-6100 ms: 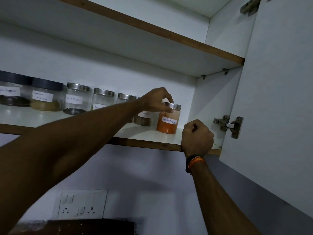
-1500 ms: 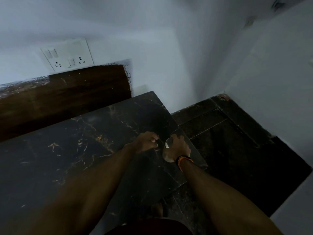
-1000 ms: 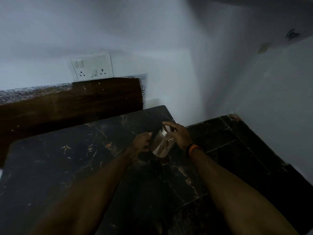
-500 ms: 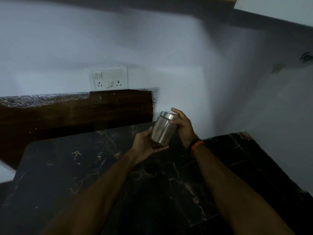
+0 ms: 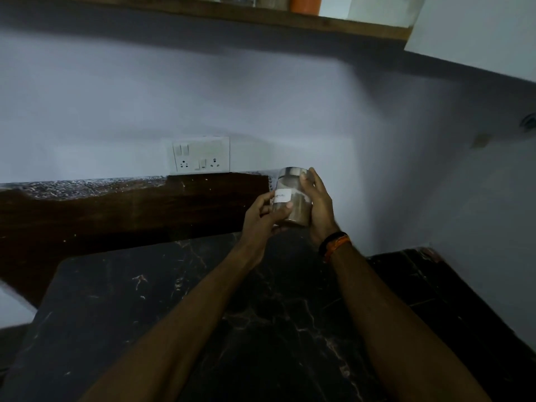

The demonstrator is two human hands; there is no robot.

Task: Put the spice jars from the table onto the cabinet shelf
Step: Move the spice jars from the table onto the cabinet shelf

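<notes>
Since half a second ago, both hands have lifted the jar higher off the black marble table [image 5: 261,329] and turned it upright, label forward.

Across the top of the frame runs the wooden-edged cabinet shelf [image 5: 333,23], with one orange jar [image 5: 305,3] plainly showing on it and others cut off. At centre, the one clear spice jar with a steel lid and white label [image 5: 291,195] is held in mid-air: the left hand [image 5: 261,216] curls round its lower side, the right hand [image 5: 317,204] wraps its far side. Carrying is the step in hand; next, I judge, comes a lift to the shelf's free right end. No other jars show on the table.
</notes>
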